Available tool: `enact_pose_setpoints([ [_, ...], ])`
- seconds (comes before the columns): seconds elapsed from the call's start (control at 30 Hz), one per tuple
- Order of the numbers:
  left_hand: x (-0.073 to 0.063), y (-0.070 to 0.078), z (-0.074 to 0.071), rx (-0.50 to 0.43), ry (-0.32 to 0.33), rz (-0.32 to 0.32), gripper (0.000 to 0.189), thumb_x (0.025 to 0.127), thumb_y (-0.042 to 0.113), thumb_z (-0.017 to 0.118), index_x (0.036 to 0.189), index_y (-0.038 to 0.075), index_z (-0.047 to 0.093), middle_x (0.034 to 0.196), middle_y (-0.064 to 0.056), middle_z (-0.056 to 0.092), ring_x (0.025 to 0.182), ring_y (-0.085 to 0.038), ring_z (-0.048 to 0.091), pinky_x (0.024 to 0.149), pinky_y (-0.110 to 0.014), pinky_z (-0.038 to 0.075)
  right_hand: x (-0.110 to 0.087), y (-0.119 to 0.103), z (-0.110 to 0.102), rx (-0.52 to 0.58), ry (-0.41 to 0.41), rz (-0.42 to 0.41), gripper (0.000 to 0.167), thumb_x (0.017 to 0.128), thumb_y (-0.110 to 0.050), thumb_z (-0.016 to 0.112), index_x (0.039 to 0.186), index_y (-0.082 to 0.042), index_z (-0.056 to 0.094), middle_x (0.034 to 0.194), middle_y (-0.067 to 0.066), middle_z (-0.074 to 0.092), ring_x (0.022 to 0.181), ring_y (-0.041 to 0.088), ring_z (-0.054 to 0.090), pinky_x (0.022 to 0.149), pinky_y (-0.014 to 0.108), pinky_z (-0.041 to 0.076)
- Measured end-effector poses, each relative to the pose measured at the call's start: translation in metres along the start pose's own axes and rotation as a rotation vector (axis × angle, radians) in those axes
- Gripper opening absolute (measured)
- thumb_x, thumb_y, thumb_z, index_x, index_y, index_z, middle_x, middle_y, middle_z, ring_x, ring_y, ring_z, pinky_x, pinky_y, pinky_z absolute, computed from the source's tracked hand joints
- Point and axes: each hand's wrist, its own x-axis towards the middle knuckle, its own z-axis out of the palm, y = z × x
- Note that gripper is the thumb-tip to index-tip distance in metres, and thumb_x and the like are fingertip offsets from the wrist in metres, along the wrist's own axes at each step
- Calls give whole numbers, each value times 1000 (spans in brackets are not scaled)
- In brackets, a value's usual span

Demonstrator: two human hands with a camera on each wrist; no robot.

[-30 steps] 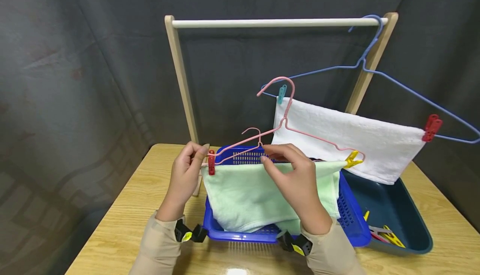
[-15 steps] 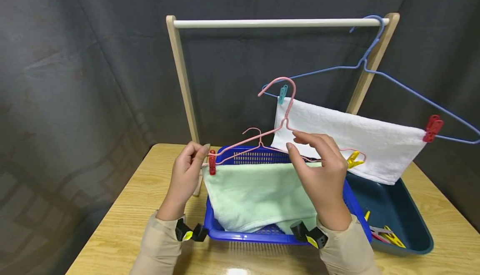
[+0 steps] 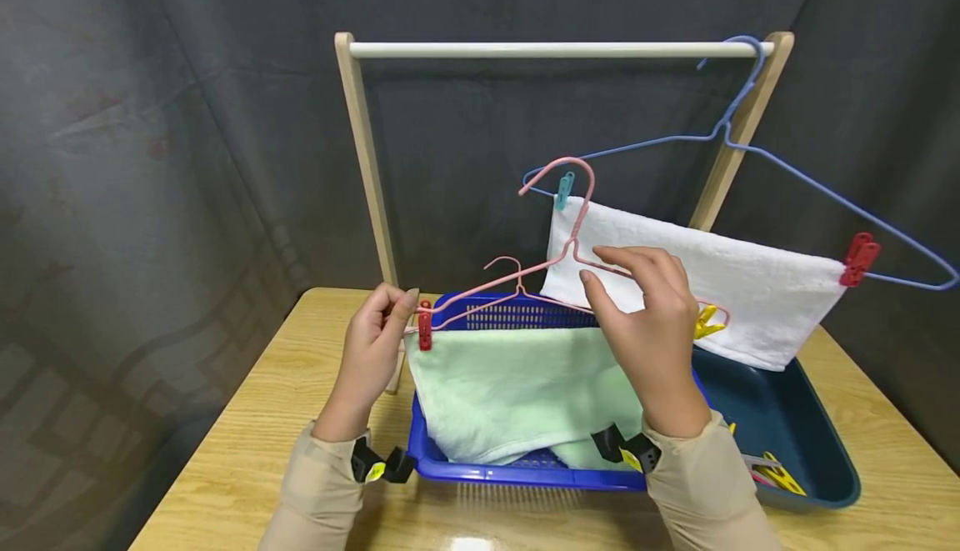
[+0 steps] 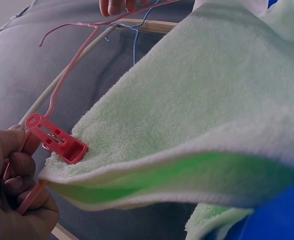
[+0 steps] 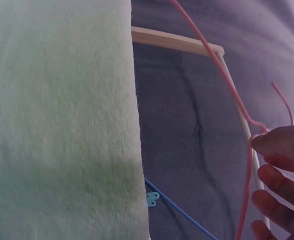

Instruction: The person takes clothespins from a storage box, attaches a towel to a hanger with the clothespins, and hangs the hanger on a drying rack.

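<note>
A pink hanger (image 3: pixel 501 283) is held tilted over the blue basket (image 3: pixel 517 475). My left hand (image 3: pixel 372 353) grips its left end, beside a red clothespin (image 4: pixel 57 140). That clothespin clips a folded pale green towel (image 3: pixel 517 393) to the hanger; a yellow clothespin (image 3: pixel 707 322) is at the hanger's right end. My right hand (image 3: pixel 651 326) is by the hanger's right arm, thumb and fingers apart in a loose curve, with nothing between them. It covers the towel's right part in the head view. In the right wrist view its fingertips overlap the hanger's neck (image 5: pixel 260 131).
A blue hanger (image 3: pixel 637 144) with a clipped white towel (image 3: pixel 637 226) hangs at the right of the white-railed rack (image 3: pixel 555 50). A dark green tray (image 3: pixel 813 418) with clothespins (image 3: pixel 780 476) stands right of the basket. A thinner pink hook (image 3: pixel 501 261) shows behind the green towel.
My right hand has moved right from the middle of the towel's top edge to the hanger's right arm, its fingers spreading a little. My left hand keeps its grip in place.
</note>
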Motion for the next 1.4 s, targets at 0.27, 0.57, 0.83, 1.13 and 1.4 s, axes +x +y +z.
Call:
enact_pose_setpoints([
  [0.27,-1,2,-1,-4,5,4,17,105,5,53,90,-3,57,77,-6,46,70,-15,43,63,-24,35,2,7,-2,-22,-74,55,30,80,1,84,108,3,74,102,18,69,99,32,62,86,38,44],
  [0.57,0,0,-2,-27,-3,24,20,106,7,52,90,-3,57,78,-2,48,71,-16,44,64,-24,36,4,13,-5,-62,-102,150,31,79,-9,88,105,2,75,97,15,70,90,28,65,81,18,42],
  [0.83,-1,0,-3,-23,7,-2,19,105,8,54,91,-2,59,81,-5,52,74,-18,46,66,-24,39,5,13,-7,-57,-122,178,22,82,-11,87,97,1,77,91,13,71,86,23,62,76,24,43],
  [1.13,1,2,-5,-46,4,-4,19,105,7,55,91,-4,60,84,-6,57,77,-15,49,68,-23,41,6,11,-9,-35,-73,100,17,81,-8,87,92,1,77,84,12,69,82,16,56,74,25,41],
  [1.4,1,3,-7,-65,6,-45,19,104,11,58,91,-2,62,80,-1,54,73,-15,47,66,-24,40,8,8,-9,-32,-50,59,13,81,-9,86,86,-1,78,77,9,68,77,17,53,71,23,38],
])
